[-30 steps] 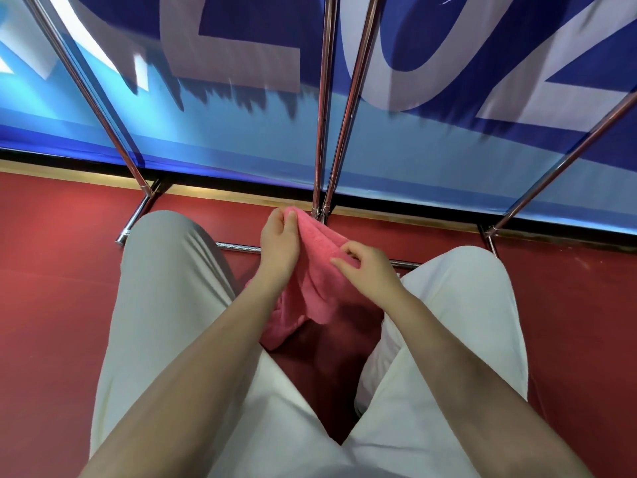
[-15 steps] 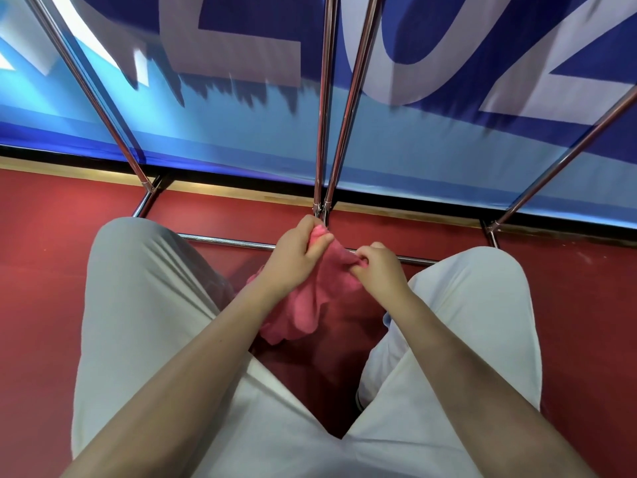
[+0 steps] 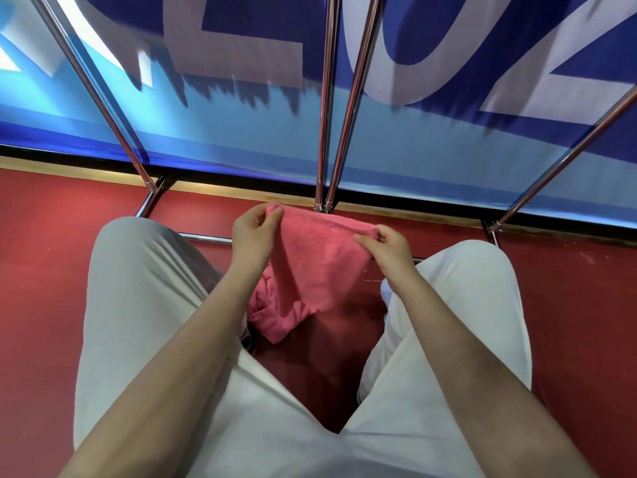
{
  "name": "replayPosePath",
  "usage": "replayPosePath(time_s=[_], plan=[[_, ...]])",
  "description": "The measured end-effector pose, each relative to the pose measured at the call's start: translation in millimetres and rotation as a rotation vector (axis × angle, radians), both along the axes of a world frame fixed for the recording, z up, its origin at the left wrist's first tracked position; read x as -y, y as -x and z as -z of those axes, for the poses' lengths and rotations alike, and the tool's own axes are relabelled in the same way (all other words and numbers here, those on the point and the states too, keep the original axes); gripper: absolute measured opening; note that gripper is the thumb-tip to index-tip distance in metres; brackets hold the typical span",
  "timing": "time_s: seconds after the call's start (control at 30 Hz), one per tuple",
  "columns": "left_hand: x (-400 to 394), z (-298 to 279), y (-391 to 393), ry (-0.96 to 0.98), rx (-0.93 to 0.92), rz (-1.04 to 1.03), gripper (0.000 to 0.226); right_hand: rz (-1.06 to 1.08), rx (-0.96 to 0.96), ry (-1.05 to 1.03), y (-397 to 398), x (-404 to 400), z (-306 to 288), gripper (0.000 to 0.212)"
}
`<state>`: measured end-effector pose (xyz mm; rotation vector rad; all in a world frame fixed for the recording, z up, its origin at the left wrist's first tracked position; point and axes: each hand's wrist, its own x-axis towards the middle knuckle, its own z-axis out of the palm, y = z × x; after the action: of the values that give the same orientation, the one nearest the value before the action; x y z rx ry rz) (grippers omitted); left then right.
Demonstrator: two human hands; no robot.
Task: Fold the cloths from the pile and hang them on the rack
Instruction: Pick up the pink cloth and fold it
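The person holds a pink cloth (image 3: 319,260) in front of the knees, above the red floor (image 3: 44,270). The left hand (image 3: 253,232) pinches its top left corner between thumb and fingers, and the right hand (image 3: 386,246) pinches the top right corner in the same way. The top edge is stretched between both hands, and the rest hangs down between the legs in pale trousers (image 3: 138,298). The metal rack (image 3: 324,132) stands just beyond, before a blue banner (image 3: 241,132).
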<state>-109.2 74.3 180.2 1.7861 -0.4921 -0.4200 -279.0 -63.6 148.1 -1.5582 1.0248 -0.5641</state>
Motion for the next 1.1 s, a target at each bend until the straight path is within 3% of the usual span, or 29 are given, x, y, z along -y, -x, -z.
replayPosePath(time_s=[0.13,0.23,0.43,0.67,0.83,0.93,1.1], plan=[[1,4,-3,0.033,-0.072,0.010,0.016,0.022,0.165,-0.109,-1,-4,-8,0.011],[3,8,-4,-0.007,-0.055,-0.005,0.019,0.002,0.157,-0.089,-3,-6,-10,0.006],[15,13,-3,-0.101,-0.172,-0.028,0.036,0.076,0.058,0.001,-11,-6,-4,0.036],[31,12,18,0.038,-0.397,-0.056,0.034,0.319,0.033,-0.020,-21,-7,-4,0.037],[39,8,30,0.173,-0.579,-0.116,0.024,0.343,0.072,-0.083,-32,-14,-7,0.030],[43,6,39,0.198,-0.572,-0.097,0.020,0.297,0.129,-0.109,-39,-21,-12,0.030],[48,3,53,0.222,-0.403,0.029,0.016,0.245,0.201,-0.080,-43,-28,-21,0.028]])
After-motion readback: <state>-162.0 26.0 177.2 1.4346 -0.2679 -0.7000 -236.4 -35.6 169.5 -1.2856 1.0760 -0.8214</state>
